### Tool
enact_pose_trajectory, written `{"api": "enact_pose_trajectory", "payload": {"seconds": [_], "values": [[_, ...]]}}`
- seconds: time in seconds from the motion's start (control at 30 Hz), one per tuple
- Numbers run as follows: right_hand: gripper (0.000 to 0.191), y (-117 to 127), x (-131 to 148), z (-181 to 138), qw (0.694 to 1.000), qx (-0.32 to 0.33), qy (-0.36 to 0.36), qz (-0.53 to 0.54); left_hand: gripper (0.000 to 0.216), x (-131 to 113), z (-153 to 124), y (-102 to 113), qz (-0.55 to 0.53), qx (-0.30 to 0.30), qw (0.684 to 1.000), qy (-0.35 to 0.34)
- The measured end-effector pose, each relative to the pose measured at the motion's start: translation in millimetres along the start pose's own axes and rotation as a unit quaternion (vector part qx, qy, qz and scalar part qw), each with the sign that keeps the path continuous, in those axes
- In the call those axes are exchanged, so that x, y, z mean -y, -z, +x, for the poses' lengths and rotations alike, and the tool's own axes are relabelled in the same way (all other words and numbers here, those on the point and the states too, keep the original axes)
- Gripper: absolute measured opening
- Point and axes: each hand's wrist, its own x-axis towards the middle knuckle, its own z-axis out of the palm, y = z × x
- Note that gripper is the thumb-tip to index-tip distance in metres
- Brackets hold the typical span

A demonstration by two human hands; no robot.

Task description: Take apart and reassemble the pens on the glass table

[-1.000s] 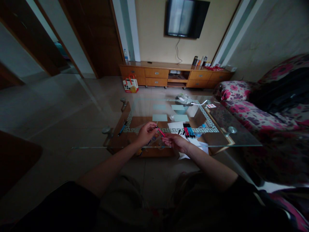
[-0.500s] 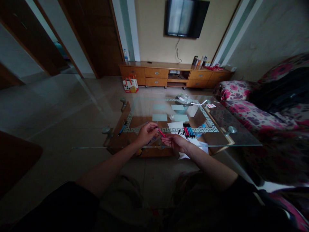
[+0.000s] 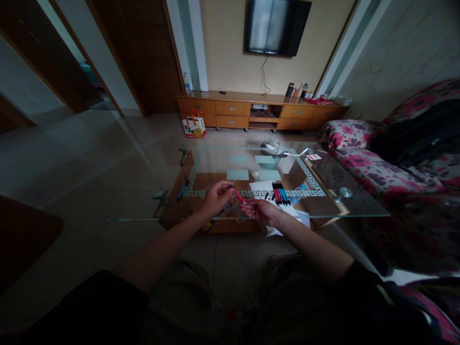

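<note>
A pink pen (image 3: 238, 195) with a black end slants between my two hands above the near side of the glass table. My left hand (image 3: 218, 199) pinches its upper, black end between thumb and fingers. At the lower end, the fingertips of my right hand (image 3: 261, 211) close on the pen's tip, where a small pale spot shows. To the right of my right hand lies a row of pens (image 3: 281, 193), some pink and some blue with black ends, on white paper (image 3: 261, 187). A few small black pieces (image 3: 268, 196) rest beside the row.
The glass table (image 3: 212, 163) has a lower wooden shelf. A blue pen (image 3: 181, 191) lies at its left. Towards the far side are a plastic bag (image 3: 273, 146) and a red-and-white card (image 3: 314, 157). A flowered sofa (image 3: 354, 148) stands on the right.
My left hand has shifted slightly up and left, and more of the pink pen shows between the hands. My right hand stays almost in place.
</note>
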Motion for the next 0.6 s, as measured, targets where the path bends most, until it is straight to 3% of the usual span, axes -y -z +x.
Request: {"api": "enact_pose_trajectory", "payload": {"seconds": [0.3, 0.6], "values": [[0.013, -4, 1, -2, 1.0, -0.001, 0.022, -0.008, 0.03, 2, 1, 2, -0.021, -0.018, 0.999, 0.017], [0.015, 1, 1, 2, 0.987, -0.089, 0.119, -0.056, 0.026, 18, 3, 1, -0.036, -0.049, 0.992, 0.108]]}}
